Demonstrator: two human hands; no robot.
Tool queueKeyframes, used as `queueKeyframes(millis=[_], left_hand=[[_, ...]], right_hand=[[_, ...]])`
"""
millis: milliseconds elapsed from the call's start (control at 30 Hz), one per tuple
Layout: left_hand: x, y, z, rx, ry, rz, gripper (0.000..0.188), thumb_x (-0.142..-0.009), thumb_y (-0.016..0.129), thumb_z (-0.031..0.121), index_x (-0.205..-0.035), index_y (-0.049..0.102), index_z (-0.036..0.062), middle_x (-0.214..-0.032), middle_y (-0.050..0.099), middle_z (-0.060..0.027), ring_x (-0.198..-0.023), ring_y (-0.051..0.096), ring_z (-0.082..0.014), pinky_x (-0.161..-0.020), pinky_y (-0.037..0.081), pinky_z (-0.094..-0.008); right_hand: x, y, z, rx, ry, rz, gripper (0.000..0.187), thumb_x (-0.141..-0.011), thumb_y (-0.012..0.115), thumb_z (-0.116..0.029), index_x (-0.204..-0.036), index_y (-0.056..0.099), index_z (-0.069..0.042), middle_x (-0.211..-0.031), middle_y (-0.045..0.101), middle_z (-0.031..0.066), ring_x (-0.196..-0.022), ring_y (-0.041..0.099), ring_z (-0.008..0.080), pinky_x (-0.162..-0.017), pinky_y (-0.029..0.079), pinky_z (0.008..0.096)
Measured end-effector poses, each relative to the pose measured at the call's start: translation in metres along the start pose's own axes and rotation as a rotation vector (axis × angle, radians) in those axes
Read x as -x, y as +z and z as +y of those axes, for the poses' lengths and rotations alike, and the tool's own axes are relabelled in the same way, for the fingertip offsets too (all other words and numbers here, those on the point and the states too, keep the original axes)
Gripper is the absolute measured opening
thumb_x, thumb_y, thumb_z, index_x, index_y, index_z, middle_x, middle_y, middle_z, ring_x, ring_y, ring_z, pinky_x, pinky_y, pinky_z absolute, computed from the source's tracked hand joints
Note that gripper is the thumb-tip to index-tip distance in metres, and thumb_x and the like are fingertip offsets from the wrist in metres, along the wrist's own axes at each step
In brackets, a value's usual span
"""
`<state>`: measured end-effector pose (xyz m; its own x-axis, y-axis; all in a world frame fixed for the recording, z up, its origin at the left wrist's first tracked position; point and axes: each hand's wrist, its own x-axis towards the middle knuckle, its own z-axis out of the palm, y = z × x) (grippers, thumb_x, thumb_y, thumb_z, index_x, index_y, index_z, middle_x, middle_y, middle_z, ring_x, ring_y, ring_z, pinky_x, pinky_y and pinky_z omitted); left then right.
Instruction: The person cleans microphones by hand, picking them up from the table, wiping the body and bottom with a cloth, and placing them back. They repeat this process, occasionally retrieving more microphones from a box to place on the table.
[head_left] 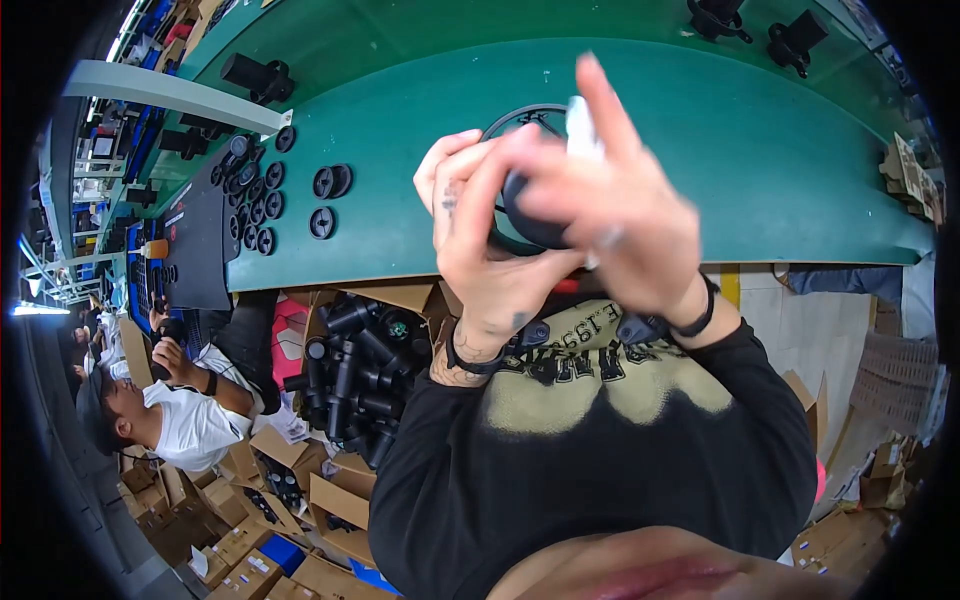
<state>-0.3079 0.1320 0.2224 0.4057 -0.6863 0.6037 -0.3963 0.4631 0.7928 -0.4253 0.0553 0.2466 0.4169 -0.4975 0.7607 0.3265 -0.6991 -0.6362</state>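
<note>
In front of my chest, over the near edge of the green table, my left hand (pixel 475 220) is closed around a black rounded part (pixel 532 222). My right hand (pixel 635 215) is smeared by motion at that part's right side, with its index finger pointing up. A small white piece (pixel 583 130) shows beside that finger; whether it is held or worn I cannot tell. Behind my hands, a larger black ring (pixel 540 108) shows in part. My fingers hide much of the black part.
Several black round caps (pixel 322 222) lie on the green table (pixel 760 170) to the left. Below the edge, a cardboard box (pixel 395 295) holds black cylindrical parts (pixel 345 385). A co-worker in a white shirt (pixel 205 415) sits at the left. Black fittings (pixel 258 78) stand along the back.
</note>
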Motion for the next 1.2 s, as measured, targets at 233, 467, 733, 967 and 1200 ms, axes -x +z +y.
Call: queueKeyframes(millis=[233,467,733,967,1200], left_hand=[[-0.006,-0.004,0.020,-0.197,0.244,-0.118,0.070,-0.043,0.085,0.016,-0.107,0.060,0.0024,-0.103,0.061,-0.0075,-0.103,0.050,-0.0272,-0.096,0.035,-0.0422],[-0.006,-0.001,0.011,0.085,0.118,-0.010,0.073,-0.046,0.087,0.018,-0.110,0.057,0.0011,-0.105,0.061,-0.0081,-0.105,0.050,-0.0262,-0.096,0.035,-0.0427],[-0.008,0.004,0.004,0.204,0.152,0.015,0.075,-0.048,0.089,0.024,-0.111,0.055,0.0005,-0.106,0.062,-0.0096,-0.108,0.050,-0.0262,-0.098,0.035,-0.0438],[-0.016,-0.008,0.000,0.003,0.395,-0.135,0.092,-0.052,0.089,0.035,-0.124,0.039,0.0048,-0.115,0.055,-0.0183,-0.113,0.051,-0.0318,-0.102,0.035,-0.0547],[-0.006,-0.003,-0.008,-0.072,0.632,-0.043,0.056,-0.060,0.084,0.022,-0.108,0.056,0.0241,-0.114,0.060,-0.0165,-0.127,0.037,-0.0395,-0.107,0.029,-0.0504]], right_hand=[[-0.011,-0.029,0.009,0.360,0.144,0.011,0.023,-0.093,0.042,-0.007,-0.108,0.057,0.004,-0.116,0.059,0.0229,-0.125,0.044,0.0327,-0.101,0.037,0.0448],[0.005,-0.038,0.007,-0.194,0.256,0.504,0.021,-0.091,0.046,-0.006,-0.103,0.059,0.005,-0.097,0.064,0.0156,-0.092,0.061,0.0202,-0.080,0.049,0.0282],[0.023,-0.048,0.011,-0.182,0.379,0.513,0.023,-0.088,0.046,-0.007,-0.104,0.056,0.006,-0.091,0.060,0.0152,-0.078,0.058,0.0189,-0.070,0.048,0.0275],[0.044,-0.056,0.027,-0.369,0.556,0.334,0.033,-0.091,0.041,-0.020,-0.107,0.056,0.005,-0.091,0.062,0.0133,-0.077,0.058,0.0160,-0.070,0.048,0.0256],[0.028,-0.019,0.017,-0.910,0.877,0.253,0.062,-0.095,0.032,-0.048,-0.123,0.046,0.005,-0.104,0.062,0.0142,-0.094,0.061,0.0156,-0.081,0.050,0.0266]])
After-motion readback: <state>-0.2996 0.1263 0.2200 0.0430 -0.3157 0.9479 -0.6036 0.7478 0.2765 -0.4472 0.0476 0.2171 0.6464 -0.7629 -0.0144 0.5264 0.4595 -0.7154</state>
